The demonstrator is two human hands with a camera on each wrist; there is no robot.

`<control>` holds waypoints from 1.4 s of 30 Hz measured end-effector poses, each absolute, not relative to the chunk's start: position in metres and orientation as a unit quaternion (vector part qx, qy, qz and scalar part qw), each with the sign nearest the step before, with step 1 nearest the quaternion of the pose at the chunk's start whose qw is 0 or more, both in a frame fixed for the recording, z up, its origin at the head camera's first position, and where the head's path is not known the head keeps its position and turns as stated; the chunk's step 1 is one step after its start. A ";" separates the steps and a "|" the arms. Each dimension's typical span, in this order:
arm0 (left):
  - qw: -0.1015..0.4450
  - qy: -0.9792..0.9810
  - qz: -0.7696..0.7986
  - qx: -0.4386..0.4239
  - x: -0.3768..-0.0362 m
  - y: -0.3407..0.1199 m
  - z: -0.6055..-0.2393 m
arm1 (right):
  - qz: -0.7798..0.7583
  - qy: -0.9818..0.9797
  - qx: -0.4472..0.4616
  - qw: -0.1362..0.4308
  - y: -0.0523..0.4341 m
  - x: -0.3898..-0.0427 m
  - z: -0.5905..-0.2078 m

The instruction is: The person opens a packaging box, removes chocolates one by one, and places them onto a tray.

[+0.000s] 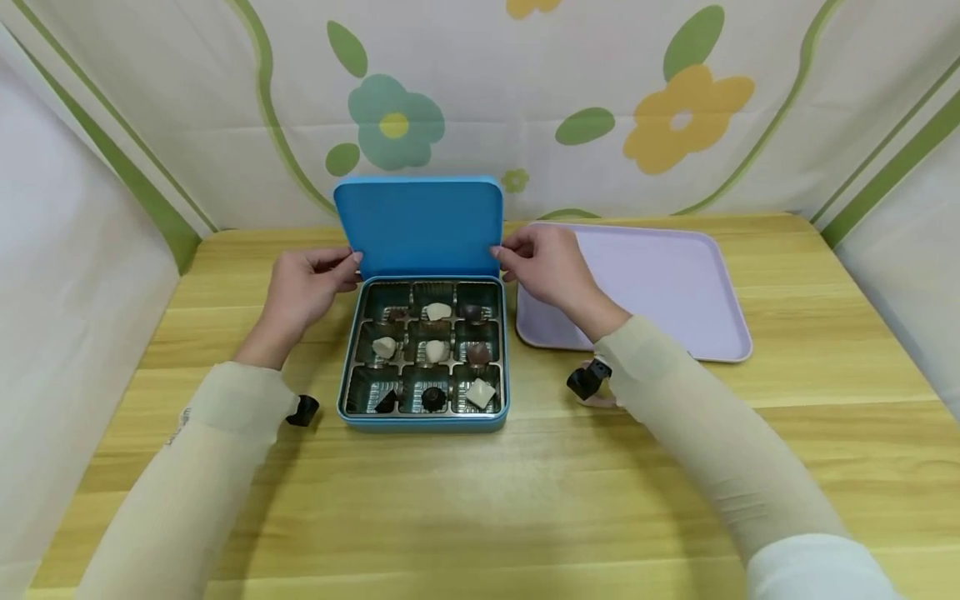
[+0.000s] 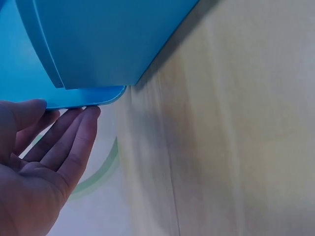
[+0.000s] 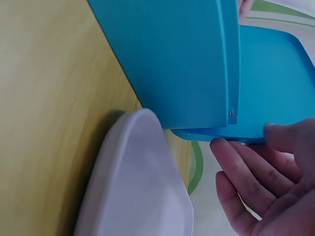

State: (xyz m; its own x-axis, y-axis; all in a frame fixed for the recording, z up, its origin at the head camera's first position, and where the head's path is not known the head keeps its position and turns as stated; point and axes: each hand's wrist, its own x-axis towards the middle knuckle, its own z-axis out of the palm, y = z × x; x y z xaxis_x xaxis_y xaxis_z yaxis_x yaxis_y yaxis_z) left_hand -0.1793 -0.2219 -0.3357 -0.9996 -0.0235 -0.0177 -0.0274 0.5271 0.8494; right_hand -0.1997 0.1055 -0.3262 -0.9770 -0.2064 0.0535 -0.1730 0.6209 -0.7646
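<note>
**Both hands on the raised lid of a blue chocolate tin**

A blue tin (image 1: 423, 417) with rounded corners sits near the middle of the wooden worktop (image 1: 480, 500), its hinged lid (image 1: 418, 225) standing nearly upright at the far edge. Inside, a dark tray splits into nine compartments, three by three; pale and dark chocolates (image 1: 437, 312) lie in most of them, while the near-left and far-left ones look nearly bare.

The left hand (image 1: 303, 287) pinches the lid's left edge, thumb in front and fingertips (image 2: 88, 115) behind the rim. The right hand (image 1: 543, 262) grips the right edge the same way, its fingers (image 3: 236, 157) curled just under the lid's corner. Each grip is closed lightly on the thin rim, not wrapped round it.

A lilac tray (image 1: 660, 283) lies just beside the tin on the right, its near-left corner close to the tin's wall and under the right hand. Left of the tin and in front of it the worktop runs well out to the edge. A flowered cloth backdrop (image 1: 675, 108) rises close behind the lid.
</note>
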 end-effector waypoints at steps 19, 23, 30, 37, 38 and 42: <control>0.019 0.893 0.451 -0.011 -0.198 -0.223 -0.344 | -0.335 0.937 -0.082 0.056 0.090 -0.224 -0.335; 0.035 0.899 0.437 0.005 -0.199 -0.220 -0.347 | -0.299 0.947 -0.092 0.076 0.091 -0.224 -0.336; 0.102 0.899 0.426 -0.012 -0.197 -0.223 -0.353 | -0.241 0.955 -0.108 0.132 0.085 -0.226 -0.335; 0.134 0.903 0.407 -0.015 -0.194 -0.225 -0.356 | -0.201 0.961 -0.115 0.149 0.081 -0.222 -0.338; 0.134 0.904 0.405 -0.014 -0.193 -0.225 -0.356 | -0.197 0.962 -0.117 0.145 0.081 -0.220 -0.339; 0.141 0.896 0.420 -0.016 -0.189 -0.227 -0.358 | -0.184 0.966 -0.124 0.133 0.082 -0.216 -0.342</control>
State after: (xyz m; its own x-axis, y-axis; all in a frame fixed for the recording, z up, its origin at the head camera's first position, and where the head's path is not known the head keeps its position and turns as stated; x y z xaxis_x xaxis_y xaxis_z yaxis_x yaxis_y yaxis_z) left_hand -0.1891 -0.2266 -0.3581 -0.9596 0.0893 -0.2667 -0.1477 0.6469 0.7482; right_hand -0.2156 0.0820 -0.3423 -0.9337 -0.2889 -0.2114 -0.1908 0.9013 -0.3889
